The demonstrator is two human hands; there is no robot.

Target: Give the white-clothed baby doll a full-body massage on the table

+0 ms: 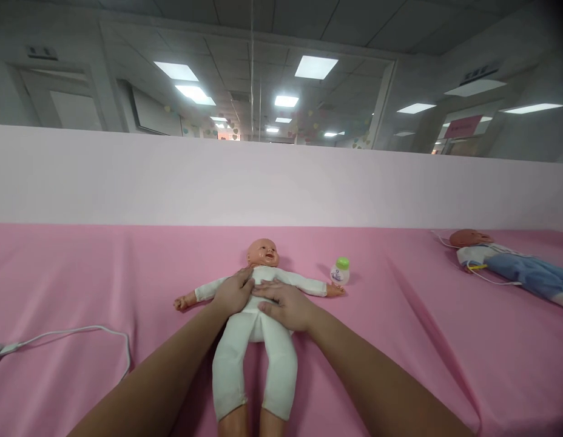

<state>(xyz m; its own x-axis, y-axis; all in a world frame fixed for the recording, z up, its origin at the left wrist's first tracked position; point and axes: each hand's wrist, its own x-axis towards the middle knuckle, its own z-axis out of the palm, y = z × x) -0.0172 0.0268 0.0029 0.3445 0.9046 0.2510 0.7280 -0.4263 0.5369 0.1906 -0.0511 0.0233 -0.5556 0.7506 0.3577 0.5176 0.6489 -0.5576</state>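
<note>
A baby doll (pixel 254 349) with a white cloth body lies face up on the pink sheet, arms spread and legs toward me. My left hand (pixel 236 291) rests on the left side of its chest, fingers stretched toward the neck. Across the belly and lower chest lies my right hand (pixel 288 303), palm down with its fingers extended. Both hands touch the doll and grip nothing. Close to the doll's outstretched arm on the right stands a small clear bottle (pixel 340 272) with a green cap.
The pink sheet (pixel 381 340) has folds on the right. A second doll (pixel 522 267) in blue clothing lies at the far right, with a thin white cord beside it. A white cable (pixel 72 329) runs along the left. Behind stands a low white wall (pixel 281 182) below glass.
</note>
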